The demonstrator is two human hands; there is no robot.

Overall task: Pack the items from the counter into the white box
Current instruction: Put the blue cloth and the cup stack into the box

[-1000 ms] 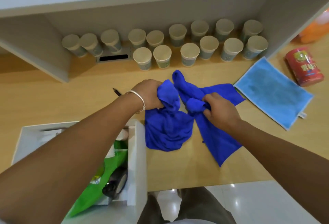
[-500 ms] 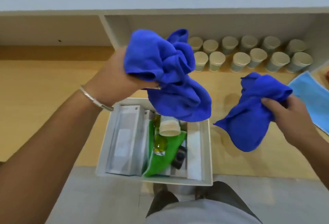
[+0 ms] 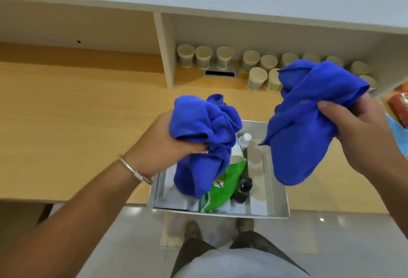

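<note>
Two crumpled blue cloths are in the air over the counter. My left hand (image 3: 162, 145) grips one blue cloth (image 3: 203, 136), and its lower end hangs into the white box (image 3: 280, 207). My right hand (image 3: 353, 129) grips the other blue cloth (image 3: 309, 123) above the box's right side. The box sits at the counter's front edge and holds a green pouch (image 3: 225, 189), a small white bottle (image 3: 244, 139), a dark bottle (image 3: 242, 189) and a paper cup partly hidden by the cloth.
Several paper cups (image 3: 256, 77) stand in a shelf recess at the back, beside a metal cable slot (image 3: 219, 72). A red can (image 3: 400, 107) and a light blue cloth (image 3: 397, 132) lie at the far right. The wooden counter (image 3: 77, 123) stretches left.
Both hands lifted the blue cloths off the counter. The left cloth has come down over the box, and the right cloth has moved in above the box's right side.
</note>
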